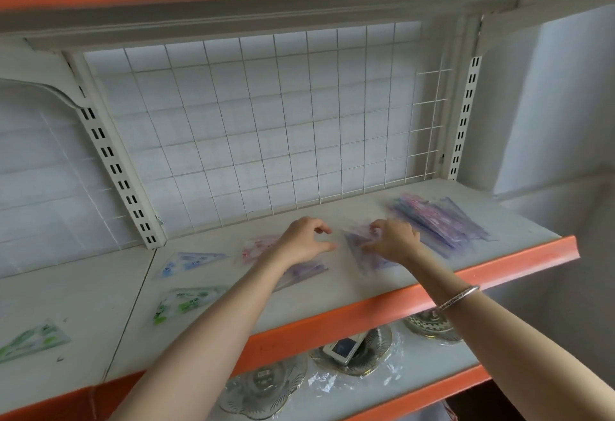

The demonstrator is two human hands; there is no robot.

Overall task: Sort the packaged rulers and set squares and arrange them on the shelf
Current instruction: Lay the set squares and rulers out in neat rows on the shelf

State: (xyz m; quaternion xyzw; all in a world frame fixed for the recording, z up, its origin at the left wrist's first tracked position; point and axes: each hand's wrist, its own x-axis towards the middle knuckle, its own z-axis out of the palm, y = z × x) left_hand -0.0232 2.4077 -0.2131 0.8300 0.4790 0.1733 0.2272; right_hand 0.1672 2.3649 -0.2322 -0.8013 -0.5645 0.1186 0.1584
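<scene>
Several packaged set squares lie on the white shelf (332, 290). A blue pack (191, 262) and a green pack (184, 304) lie at the left, with another green pack (31, 342) further left. A pink pack (258, 247) and a purple pack (304, 270) lie partly under my left forearm. My left hand (304, 241) hovers above them with fingers loosely curled, holding nothing. My right hand (392, 241) pinches a purple pack (362, 247) in the middle of the shelf. A pile of mixed packs (439, 221) lies at the right.
A wire grid (266, 121) backs the shelf, and an orange lip (366, 314) runs along its front edge. On the shelf below stand glass dishes (263, 387) in plastic wrap, and a white phone (344, 349) lies in one. An upper shelf hangs overhead.
</scene>
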